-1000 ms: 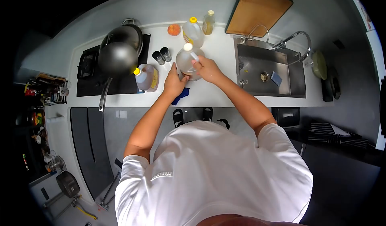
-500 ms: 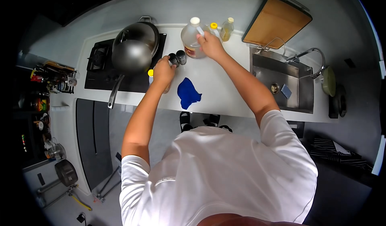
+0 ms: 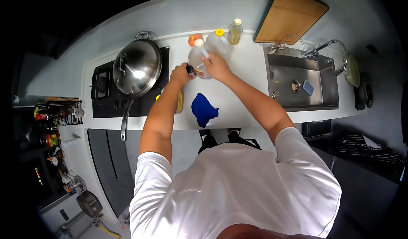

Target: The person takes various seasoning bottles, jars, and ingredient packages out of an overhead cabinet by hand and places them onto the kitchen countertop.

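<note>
My right hand (image 3: 217,67) is closed round the handle of a large clear jug (image 3: 196,58) with a white cap. Behind that jug stands another clear jug (image 3: 220,45) with a yellow cap, and an orange-red item (image 3: 195,39) shows beside it. My left hand (image 3: 181,74) has its fingers round a small black-capped jar (image 3: 190,70), close to the white-capped jug. A bottle (image 3: 179,103) with a yellow label is partly hidden by my left forearm. A blue cloth (image 3: 204,110) lies crumpled on the white counter (image 3: 242,101) near the front edge.
To the left, a lidded wok (image 3: 138,69) sits on the black hob (image 3: 102,107), its handle pointing forward. A small bottle (image 3: 235,32) stands at the back. On the right are a wooden cutting board (image 3: 293,15), a steel sink (image 3: 306,98) and a curved faucet (image 3: 343,54).
The white-capped jug has come forward and left with my right hand, uncovering the orange-red item and more of the yellow-capped jug. The view has shifted, and only one black-capped jar now shows.
</note>
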`<state>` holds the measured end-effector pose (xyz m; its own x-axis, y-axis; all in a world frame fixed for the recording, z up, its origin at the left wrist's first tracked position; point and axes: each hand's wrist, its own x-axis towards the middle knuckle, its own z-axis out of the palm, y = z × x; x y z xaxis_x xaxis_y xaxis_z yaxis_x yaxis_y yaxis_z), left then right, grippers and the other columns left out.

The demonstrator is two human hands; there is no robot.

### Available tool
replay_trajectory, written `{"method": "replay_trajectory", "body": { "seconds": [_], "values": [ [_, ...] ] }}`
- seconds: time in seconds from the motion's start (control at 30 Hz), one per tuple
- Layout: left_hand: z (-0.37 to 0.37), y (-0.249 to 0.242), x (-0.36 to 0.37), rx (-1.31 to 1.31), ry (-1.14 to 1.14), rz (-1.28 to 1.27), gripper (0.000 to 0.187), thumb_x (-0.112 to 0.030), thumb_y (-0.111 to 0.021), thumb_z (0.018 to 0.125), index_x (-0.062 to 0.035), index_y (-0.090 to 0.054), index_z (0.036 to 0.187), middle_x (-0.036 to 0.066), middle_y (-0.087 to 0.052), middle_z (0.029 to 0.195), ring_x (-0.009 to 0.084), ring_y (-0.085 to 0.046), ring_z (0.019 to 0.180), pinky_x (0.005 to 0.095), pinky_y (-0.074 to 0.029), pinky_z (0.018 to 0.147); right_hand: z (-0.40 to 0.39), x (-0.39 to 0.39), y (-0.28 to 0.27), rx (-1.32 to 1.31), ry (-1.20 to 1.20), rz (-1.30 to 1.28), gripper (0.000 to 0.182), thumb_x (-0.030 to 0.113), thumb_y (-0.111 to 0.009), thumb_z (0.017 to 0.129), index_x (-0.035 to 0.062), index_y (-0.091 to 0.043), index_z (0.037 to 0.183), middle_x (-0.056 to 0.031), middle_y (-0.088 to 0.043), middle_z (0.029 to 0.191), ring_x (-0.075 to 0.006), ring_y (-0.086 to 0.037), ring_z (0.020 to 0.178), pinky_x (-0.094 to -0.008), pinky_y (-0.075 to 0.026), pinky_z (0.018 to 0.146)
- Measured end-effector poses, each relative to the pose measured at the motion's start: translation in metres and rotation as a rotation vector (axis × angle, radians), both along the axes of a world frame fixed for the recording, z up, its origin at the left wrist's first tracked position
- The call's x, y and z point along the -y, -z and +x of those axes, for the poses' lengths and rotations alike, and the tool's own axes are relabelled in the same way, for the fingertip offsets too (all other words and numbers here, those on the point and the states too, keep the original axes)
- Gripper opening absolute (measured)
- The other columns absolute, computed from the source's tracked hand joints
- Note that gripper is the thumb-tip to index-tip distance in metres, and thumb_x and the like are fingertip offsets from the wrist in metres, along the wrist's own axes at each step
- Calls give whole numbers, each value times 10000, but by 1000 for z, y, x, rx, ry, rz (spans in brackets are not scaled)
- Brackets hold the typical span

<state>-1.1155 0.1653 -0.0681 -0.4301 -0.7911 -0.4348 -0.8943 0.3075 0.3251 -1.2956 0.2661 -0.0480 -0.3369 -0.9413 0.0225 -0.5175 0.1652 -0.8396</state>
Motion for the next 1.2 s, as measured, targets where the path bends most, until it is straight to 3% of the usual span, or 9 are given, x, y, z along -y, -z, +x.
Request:
{"method": "replay_trajectory", "body": {
  "seconds": [0.03,0.07,0.2,0.37,0.7,0.73,0.83,0.93,1.2],
  "values": [
    [-1,6,3,-21,34,45,675,-305,-878,784,-114,-592,1365,216,-671,1293,401,-670,1176,465,-541,1009,-1,-2,9,-26,-3,7,402,385,-589,1054,-7,-626,974,-170,-713,785,-250,-736,668,-404,-566,657],
    [-1,10,2,-20,62,-52,566,-289,-858,804,-105,-633,1289,204,-723,1179,382,-697,1125,467,-552,979,-2,-5,10,-20,-7,21,405,384,-585,1057,-10,-630,975,-179,-710,782,-259,-736,668,-411,-561,656],
    [-2,13,12,16,133,-109,557,-270,-831,826,-101,-624,1315,219,-711,1200,390,-688,1136,469,-553,977,2,-8,18,18,7,33,397,373,-588,1054,-15,-628,985,-206,-703,794,-321,-728,695,-443,-546,662],
    [-11,8,53,-26,30,-249,574,-253,-803,846,-77,-608,1355,248,-696,1212,410,-679,1140,473,-549,986,8,8,3,29,-25,-25,386,362,-585,1045,-16,-620,973,-247,-688,834,-436,-678,787,-505,-517,711],
    [-35,22,172,-87,73,-315,489,-284,-746,855,-54,-649,1275,254,-711,1209,417,-675,1142,483,-543,983,15,59,25,-26,-24,-170,371,362,-589,1035,1,-615,956,-236,-677,810,-434,-664,773,-513,-512,728],
    [-36,22,178,-71,93,-301,512,-292,-742,859,-60,-652,1306,244,-709,1229,397,-671,1166,463,-543,992,12,59,24,13,-68,-54,364,357,-591,1033,-4,-607,989,-248,-680,923,-427,-663,878,-498,-521,795],
    [-39,36,189,-19,107,-281,562,-283,-744,858,-71,-633,1366,236,-706,1249,385,-667,1187,447,-542,1004,15,59,31,-107,-25,-92,349,334,-602,1031,-13,-581,1045,-269,-641,1076,-439,-622,1016,-497,-508,892],
    [-40,36,195,3,112,-263,608,-273,-741,858,-80,-605,1419,229,-697,1281,377,-665,1202,440,-537,1020,16,55,34,-27,-39,-92,324,297,-613,1028,-17,-556,1079,-277,-573,1185,-459,-564,1116,-504,-478,974],
    [-40,40,214,-20,182,-215,702,-285,-770,835,-54,-558,1463,263,-653,1341,397,-631,1254,439,-510,1073,21,56,43,-43,-16,-115,278,236,-620,1019,-13,-539,1113,-281,-537,1212,-461,-559,1122,-502,-476,985]
  ]
}}
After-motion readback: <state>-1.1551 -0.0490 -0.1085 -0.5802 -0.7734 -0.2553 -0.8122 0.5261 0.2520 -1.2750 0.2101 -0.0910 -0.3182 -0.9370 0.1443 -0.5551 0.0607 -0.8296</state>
